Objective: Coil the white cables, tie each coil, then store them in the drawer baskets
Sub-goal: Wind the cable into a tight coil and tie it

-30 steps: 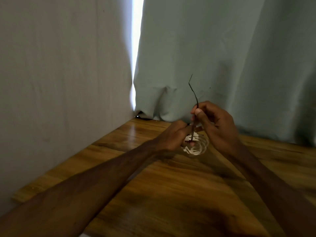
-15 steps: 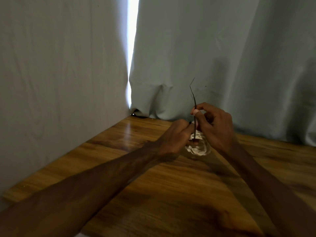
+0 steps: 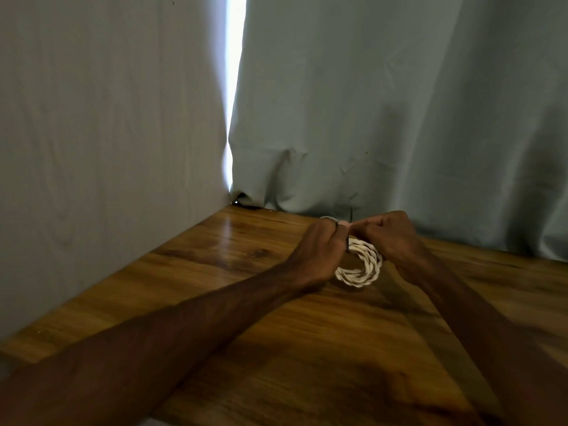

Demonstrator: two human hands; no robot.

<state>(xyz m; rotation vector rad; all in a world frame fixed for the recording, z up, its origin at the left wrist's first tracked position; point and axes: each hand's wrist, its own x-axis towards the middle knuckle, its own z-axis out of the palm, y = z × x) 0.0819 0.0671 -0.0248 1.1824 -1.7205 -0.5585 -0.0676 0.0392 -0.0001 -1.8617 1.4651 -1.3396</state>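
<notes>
Left side: pale wall (image 3: 107,149) meets the wooden surface (image 3: 215,287) along its left edge; a bright gap (image 3: 235,87) shows at the far-left corner where the grey curtain (image 3: 399,103) starts. Left hand (image 3: 319,253) reaches in over the middle of the surface, fingers curled shut, pinching at the top of the white cable coil (image 3: 359,269). The coil is a small twisted ring, held up between both hands near the far edge of the surface, lower part hanging free, close above the wood; cannot tell if it touches. A short dark band, likely the tie (image 3: 347,245), sits on the coil's upper left just under the left fingers. Right hand (image 3: 390,238) is closed too, fingertips meeting the left hand's at the coil top, apparently gripping the tie end; the exact pinch is hidden by the knuckles. A thin dark line (image 3: 350,214) rises behind the hands against the curtain, possibly the tie's loose tail. Judging by this, the step is tightening or twisting the tie on this coil; no drawer or baskets in view, so storing is not yet done. Risks: tie slips out of the pinch and the coil springs open, since the loops look stiff; uneven pull could bunch the loops or leave the tie loose so the coil unwinds when dropped in a basket.
</notes>
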